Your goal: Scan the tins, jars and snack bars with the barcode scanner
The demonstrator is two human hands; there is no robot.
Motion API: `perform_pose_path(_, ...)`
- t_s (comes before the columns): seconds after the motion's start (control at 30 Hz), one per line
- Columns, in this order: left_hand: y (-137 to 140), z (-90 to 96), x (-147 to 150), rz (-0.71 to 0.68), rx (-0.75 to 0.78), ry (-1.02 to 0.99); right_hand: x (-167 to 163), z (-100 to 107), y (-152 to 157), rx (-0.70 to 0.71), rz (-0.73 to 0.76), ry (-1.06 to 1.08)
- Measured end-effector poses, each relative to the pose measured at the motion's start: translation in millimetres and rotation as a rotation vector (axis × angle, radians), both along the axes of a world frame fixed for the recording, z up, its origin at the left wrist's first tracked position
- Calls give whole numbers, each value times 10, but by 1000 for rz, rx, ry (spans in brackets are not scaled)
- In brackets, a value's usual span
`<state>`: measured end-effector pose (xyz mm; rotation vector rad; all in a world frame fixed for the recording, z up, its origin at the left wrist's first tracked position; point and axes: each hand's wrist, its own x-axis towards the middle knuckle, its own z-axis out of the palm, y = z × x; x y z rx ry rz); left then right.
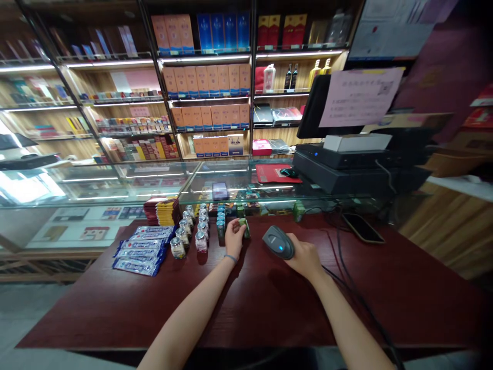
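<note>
My right hand [304,257] is wrapped round the handle of a grey barcode scanner [276,241], whose small blue light glows. The scanner is held just above the dark red table, its head pointing left. My left hand [234,239] pinches a small green box [244,226] at the table's far side; its exact contents cannot be read. Immediately left of that hand is a row of small blue-topped containers [221,223]. Another green box [241,209] stands behind the one I hold, and a separate green box [298,210] stands farther right.
Two rows of small lidded jars [201,240] stand left of centre. Blue-and-white packets [140,252] and upright yellow and brown packs [165,212] lie beyond them. A phone [363,228] and black cable [348,277] are at right. A glass counter [215,172] borders the table [246,313].
</note>
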<state>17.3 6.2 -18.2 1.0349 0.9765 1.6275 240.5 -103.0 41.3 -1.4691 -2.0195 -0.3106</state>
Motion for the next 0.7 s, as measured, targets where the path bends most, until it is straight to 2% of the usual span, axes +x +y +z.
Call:
perform_pose_path(0.17, 84, 2, 58, 184, 91, 334, 9, 36, -20, 28, -33, 27)
perform_pose_path(0.37, 249, 84, 64, 291, 100, 548, 9, 36, -22, 34, -29, 63)
perform_pose_path(0.5, 328, 89, 79, 357, 105, 577, 30, 23, -12, 34, -19, 77)
perform_pose_path(0.7, 389, 64, 77, 325, 110, 477, 55, 6, -1, 50, -3, 84)
